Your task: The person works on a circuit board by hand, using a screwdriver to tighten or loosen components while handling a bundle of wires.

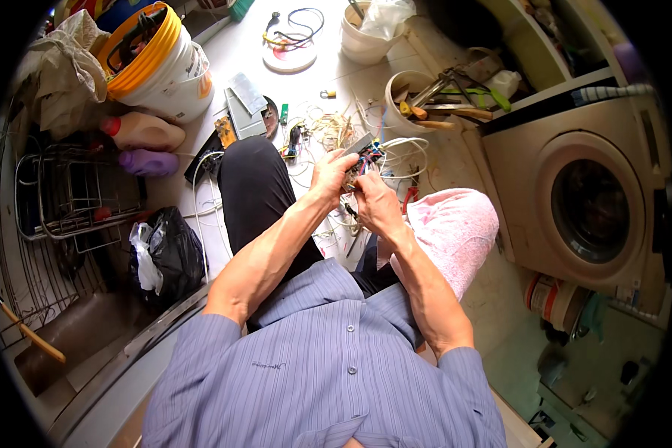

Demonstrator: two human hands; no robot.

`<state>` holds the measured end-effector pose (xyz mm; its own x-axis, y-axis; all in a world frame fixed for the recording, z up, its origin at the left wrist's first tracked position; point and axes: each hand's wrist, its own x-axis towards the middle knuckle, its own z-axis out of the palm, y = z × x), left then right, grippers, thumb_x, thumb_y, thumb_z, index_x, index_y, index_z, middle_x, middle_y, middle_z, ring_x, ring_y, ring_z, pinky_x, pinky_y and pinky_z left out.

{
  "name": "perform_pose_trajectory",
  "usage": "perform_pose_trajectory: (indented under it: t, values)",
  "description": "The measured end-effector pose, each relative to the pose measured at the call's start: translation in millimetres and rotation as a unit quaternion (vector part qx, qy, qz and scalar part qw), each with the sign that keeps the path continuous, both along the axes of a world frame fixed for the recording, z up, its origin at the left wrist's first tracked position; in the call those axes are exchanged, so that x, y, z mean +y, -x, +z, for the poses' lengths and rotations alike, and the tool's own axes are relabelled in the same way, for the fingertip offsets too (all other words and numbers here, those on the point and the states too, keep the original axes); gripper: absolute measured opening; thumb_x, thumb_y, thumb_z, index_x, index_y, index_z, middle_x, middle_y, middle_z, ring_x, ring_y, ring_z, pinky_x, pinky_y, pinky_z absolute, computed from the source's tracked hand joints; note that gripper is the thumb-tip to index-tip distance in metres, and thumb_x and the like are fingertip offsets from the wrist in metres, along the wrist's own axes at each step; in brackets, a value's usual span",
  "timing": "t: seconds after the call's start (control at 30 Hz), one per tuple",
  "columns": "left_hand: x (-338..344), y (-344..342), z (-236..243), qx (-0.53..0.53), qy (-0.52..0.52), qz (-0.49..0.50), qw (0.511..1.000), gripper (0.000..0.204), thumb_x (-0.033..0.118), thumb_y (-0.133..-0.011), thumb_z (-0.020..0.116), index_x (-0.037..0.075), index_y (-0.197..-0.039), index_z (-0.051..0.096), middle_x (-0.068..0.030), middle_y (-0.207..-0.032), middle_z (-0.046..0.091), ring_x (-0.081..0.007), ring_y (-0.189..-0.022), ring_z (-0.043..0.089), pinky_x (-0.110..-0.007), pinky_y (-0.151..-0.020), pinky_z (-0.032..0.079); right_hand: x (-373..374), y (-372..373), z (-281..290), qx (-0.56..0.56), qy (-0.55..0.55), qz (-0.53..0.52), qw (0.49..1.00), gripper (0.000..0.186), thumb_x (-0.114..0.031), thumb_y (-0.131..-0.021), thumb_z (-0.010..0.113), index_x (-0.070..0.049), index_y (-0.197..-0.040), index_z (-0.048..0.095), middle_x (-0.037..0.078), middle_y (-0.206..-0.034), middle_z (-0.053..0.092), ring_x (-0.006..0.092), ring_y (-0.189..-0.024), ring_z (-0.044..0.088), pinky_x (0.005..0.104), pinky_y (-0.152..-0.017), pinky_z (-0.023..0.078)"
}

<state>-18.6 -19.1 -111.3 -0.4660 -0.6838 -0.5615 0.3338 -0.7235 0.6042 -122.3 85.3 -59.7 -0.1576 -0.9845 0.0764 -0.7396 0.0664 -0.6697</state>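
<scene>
While our left hand (330,175) grips the wired electronic module (361,145) above the frame's centre and our right hand (378,200) closes at its coloured wires (370,156), we judge it light, fragile, best held by its edges.

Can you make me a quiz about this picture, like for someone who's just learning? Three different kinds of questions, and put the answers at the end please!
1. Pick one: what colour is the towel?
A) green
B) pink
C) black

2. True or false: the washing machine is on the right side of the picture.

3. Fill the gap: the small gadget with coloured wires is held by ____.

Key:
1. B, pink.
2. True.
3. Both hands, the left hand and the right hand.
</scene>
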Motion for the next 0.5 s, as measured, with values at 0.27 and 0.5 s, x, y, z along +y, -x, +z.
perform_pose_trajectory:
  t: [0.27, 0.5]
  values:
    - [19.0, 5.9, 6.2, -0.052, 0.074, -0.009, 0.996, 0.075, 0.023, -0.081, 0.086, -0.012, -0.136, 0.051, -0.0196, -0.117, 0.068, -0.0205, -0.099, 0.067, -0.032, -0.084, 0.055, -7.6, 6.1, -17.4, 0.001, -0.121, 0.068, 0.990, 0.028, -0.023, -0.092, 0.055, 0.003, -0.088, 0.066, 0.027, -0.086, 0.067, 0.0449, -0.083, 0.065, 0.0529, -0.077, 0.051]
    - [18.2, 1.4, 8.6, -0.117, 0.188, -0.075, 0.972, 0.044, 0.019, -0.086, 0.077, -0.006, -0.120, 0.065, -0.0097, -0.101, 0.071, -0.0137, -0.089, 0.066, -0.027, -0.079, 0.054, -4.7, 11.3, -27.3, -0.083, -0.113, 0.093, 0.986, 0.028, -0.021, -0.093, 0.056, 0.004, -0.088, 0.066, 0.025, -0.083, 0.067, 0.0406, -0.079, 0.066, 0.0474, -0.072, 0.051]
